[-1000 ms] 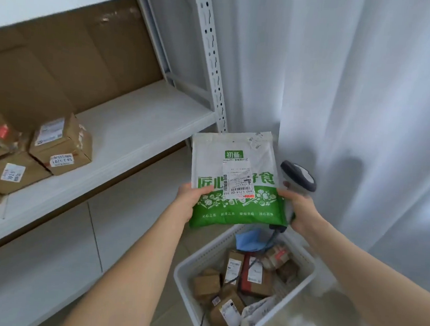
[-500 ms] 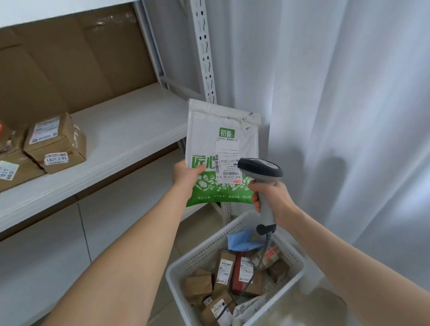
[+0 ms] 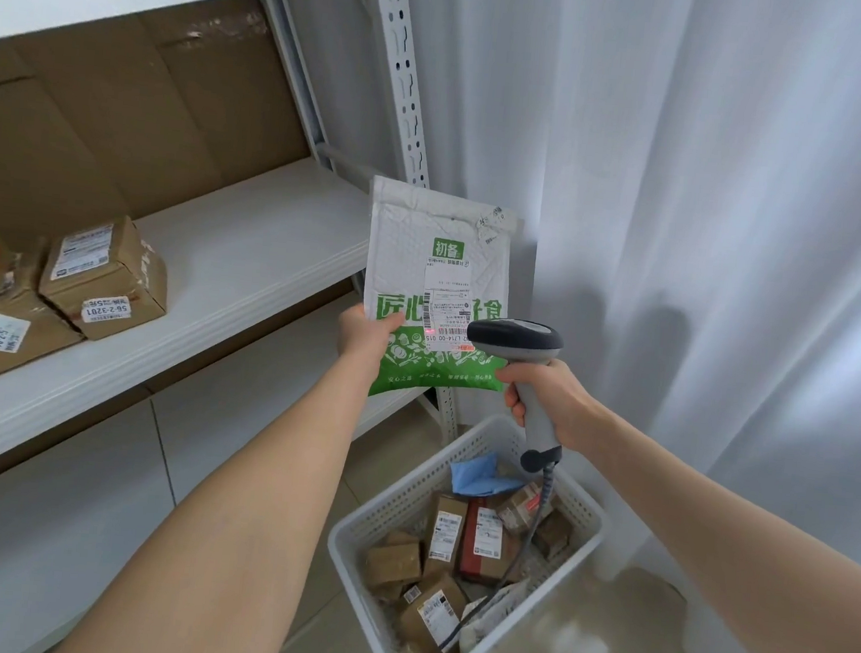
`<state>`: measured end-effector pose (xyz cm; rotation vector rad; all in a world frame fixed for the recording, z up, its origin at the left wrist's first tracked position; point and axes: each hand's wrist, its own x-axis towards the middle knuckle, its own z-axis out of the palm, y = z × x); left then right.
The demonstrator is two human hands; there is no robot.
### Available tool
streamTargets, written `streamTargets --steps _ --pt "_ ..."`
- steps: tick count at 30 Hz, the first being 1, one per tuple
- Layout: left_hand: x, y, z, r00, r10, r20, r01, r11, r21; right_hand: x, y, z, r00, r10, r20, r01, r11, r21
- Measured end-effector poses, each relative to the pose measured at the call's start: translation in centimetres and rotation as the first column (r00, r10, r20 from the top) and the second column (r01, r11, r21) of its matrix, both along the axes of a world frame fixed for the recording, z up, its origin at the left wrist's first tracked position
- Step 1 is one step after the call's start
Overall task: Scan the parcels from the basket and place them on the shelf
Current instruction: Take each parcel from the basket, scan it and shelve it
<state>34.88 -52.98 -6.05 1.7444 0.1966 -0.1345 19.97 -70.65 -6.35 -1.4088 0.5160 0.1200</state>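
Parcel in hand: a white and green padded mailer [image 3: 439, 255] is held upright in the air, in front of the shelf's white upright post [image 3: 407, 77] and above the basket.
Left hand [image 3: 366, 336]: pinches the mailer at its lower left edge, thumb pressed on the printed face; the other fingers are behind it and out of sight.
Right hand [image 3: 546, 397]: fingers are curled tight round the grey handle of the scanner [image 3: 515, 335].
Scanner: its dark head overlaps the mailer's lower right part and points at the shipping label [image 3: 445, 307], where a small red spot [image 3: 428, 332] shows near the barcode.
Cable [image 3: 531, 530]: hangs from the handle's foot down into the basket.
Basket [image 3: 404, 499]: white and perforated, on the floor below the hands, holding brown boxes [image 3: 394, 563] with labels and a blue bag [image 3: 483, 477].
Shelf [image 3: 248, 260]: white board to the left, bare near the mailer; labelled cardboard boxes [image 3: 105, 277] sit stacked at its far left.
Backdrop: a white curtain [image 3: 712, 194] hangs on the right.
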Motion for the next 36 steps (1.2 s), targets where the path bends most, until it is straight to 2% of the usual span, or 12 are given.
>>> streamTargets --steps 16,22,27,32,36 --pt "0.0 -0.1 0.3 0.998 0.059 0.019 -0.058 0.998 -0.013 0.2 0.0 0.6 0.999 0.032 -0.015 -0.030 0.994 0.104" --pt "-0.3 0.6 1.2 0.995 0.098 0.020 -0.097 0.995 -0.021 1.8 -0.4 1.0 0.990 -0.126 0.057 0.112 0.972 0.206" --pt "-0.7 3.8 3.1 0.982 0.186 0.042 -0.185 0.983 -0.017 5.0 0.5 1.4 0.978 -0.193 0.078 0.182 0.975 0.125" --pt "-0.6 8.7 5.1 0.947 0.321 0.033 -0.318 0.946 -0.066 8.3 4.1 2.4 0.989 -0.138 0.054 0.131 0.983 0.129" --pt "0.6 12.7 5.9 0.941 0.335 -0.044 -0.337 0.940 -0.061 10.5 8.6 3.2 0.996 -0.078 0.036 0.071 0.983 0.168"
